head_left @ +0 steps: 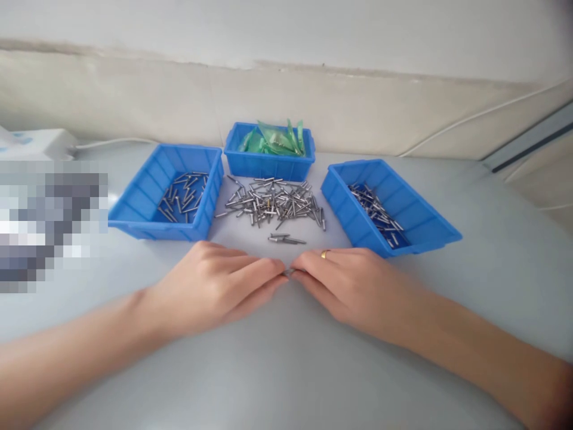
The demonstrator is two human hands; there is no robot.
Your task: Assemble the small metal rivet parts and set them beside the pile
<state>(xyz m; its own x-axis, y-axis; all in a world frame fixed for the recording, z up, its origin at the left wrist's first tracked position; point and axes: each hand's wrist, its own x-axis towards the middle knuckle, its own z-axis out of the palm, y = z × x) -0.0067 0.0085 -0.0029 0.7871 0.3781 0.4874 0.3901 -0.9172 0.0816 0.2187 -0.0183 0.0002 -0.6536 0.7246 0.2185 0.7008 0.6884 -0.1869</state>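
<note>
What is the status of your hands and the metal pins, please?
Left hand and right hand: fingertips nearly meeting, pinching small metal piece. Metal pin pile: loose beyond them, amid three blue bins. Small pin cluster lies in between.

- Left hand [224,278]: bare, with slender fingers [259,272] and smoothly rounded knuckles [203,248].
- Left forearm [85,352]: uncovered as far as the picture's edge, slim at the wrist [145,310] and broader lower down.
- Right hand [358,283]: bare too, save for one ring [325,254] on a finger – a narrow, shiny, gold-coloured band; which finger wears it is hard to tell.
- Right forearm [474,343]: uncovered, tapering toward the hand; its far end darkens at the picture's edge – shadow or sleeve, I cannot say.
</note>
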